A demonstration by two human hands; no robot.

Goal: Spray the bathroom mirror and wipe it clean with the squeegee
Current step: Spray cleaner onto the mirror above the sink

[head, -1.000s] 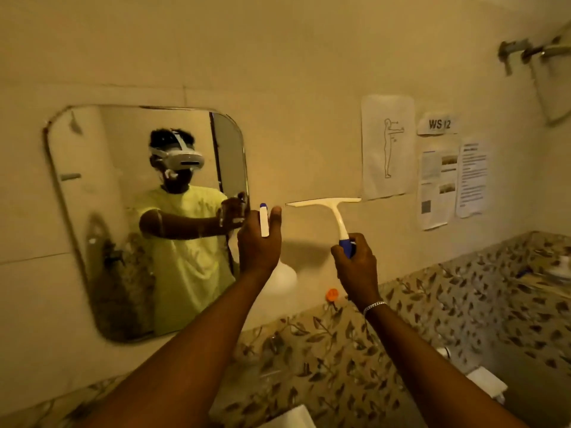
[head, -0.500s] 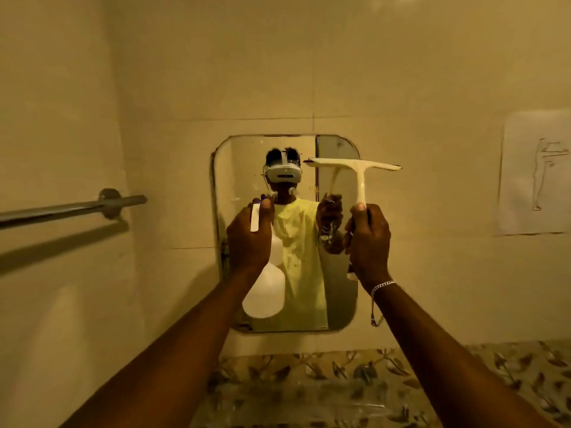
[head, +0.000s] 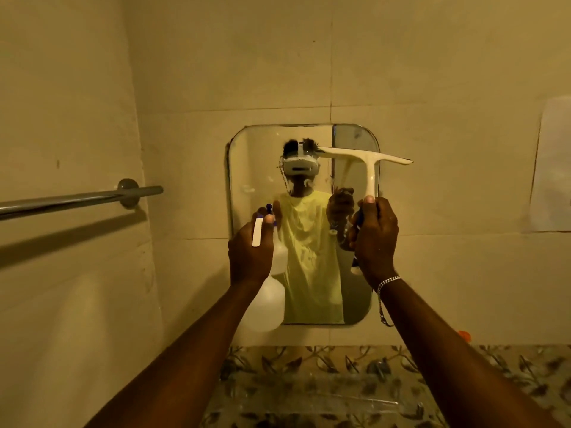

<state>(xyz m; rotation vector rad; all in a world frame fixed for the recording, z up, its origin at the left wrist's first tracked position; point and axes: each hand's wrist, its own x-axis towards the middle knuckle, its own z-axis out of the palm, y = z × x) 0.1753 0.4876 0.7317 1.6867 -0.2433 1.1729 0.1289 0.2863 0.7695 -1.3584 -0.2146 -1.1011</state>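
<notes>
With the left hand (head: 250, 251) gripping the spray bottle (head: 262, 307) and the right hand (head: 375, 239) clenching the squeegee (head: 369, 163) across the mirror (head: 256, 168), spray risks hitting the blade instead of glass.

We see a tiled wall (head: 309, 72) carrying the mirror (head: 256, 168); towel bar (head: 77, 200) mounted left of mirror; paper sheet (head: 553, 168) stuck right of mirror; leaf-pattern tiles (head: 309, 381) below mirror.
</notes>
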